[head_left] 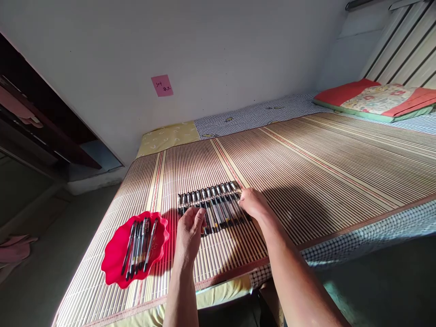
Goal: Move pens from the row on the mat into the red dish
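Note:
A row of several black pens (214,203) lies side by side on a striped bamboo mat (306,168). My left hand (189,232) hovers at the row's near left end, fingers curled over the pen tips. My right hand (253,203) rests at the row's right end, fingers bent and touching the outermost pens. Whether either hand actually holds a pen is hidden by the fingers. A red scalloped plate (116,263) to the left carries several more black pens (139,247).
The mat covers a bed with a checked sheet (357,240) at its near edge. A red and floral pillow (378,100) lies at the far right. A pink note (162,85) sticks to the white wall. Dark shelving (41,131) stands at left.

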`<act>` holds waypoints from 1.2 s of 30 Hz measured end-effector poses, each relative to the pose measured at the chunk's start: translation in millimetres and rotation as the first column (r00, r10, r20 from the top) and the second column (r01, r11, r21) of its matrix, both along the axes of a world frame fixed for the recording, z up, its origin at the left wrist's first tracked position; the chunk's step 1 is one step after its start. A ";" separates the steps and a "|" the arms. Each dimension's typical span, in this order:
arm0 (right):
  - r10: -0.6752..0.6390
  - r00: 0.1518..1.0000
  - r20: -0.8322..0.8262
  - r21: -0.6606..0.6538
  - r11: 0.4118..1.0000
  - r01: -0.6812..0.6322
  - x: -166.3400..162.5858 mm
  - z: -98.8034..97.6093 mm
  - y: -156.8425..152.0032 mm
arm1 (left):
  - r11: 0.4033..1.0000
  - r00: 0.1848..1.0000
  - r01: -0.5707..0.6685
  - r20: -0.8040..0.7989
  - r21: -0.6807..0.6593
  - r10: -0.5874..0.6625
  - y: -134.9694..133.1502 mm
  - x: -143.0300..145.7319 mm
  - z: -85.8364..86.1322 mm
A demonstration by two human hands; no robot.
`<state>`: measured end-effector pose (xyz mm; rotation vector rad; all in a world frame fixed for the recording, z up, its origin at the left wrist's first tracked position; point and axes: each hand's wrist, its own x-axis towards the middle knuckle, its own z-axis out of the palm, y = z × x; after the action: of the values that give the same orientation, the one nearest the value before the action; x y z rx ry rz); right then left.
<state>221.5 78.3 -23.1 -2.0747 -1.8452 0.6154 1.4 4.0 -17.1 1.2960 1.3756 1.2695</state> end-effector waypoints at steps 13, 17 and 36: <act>-0.010 1.000 -0.017 0.019 1.000 0.011 4.7 0.4 -1.3 | 1.000 1.000 0.006 -0.015 -0.001 -0.006 2.0 -0.7 -4.6; -0.028 1.000 -0.011 0.014 1.000 0.029 10.2 1.1 -1.4 | 1.000 1.000 0.003 -0.017 0.003 -0.003 1.6 -1.2 -5.2; -0.010 0.998 -0.054 -0.006 1.000 0.009 11.9 2.0 -2.9 | 0.999 0.999 0.031 -0.043 -0.035 -0.033 1.7 -2.2 -5.8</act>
<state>233.4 75.3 -21.0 -2.0485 -1.8050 0.6680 -0.9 5.8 -22.9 1.3237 1.3955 1.1973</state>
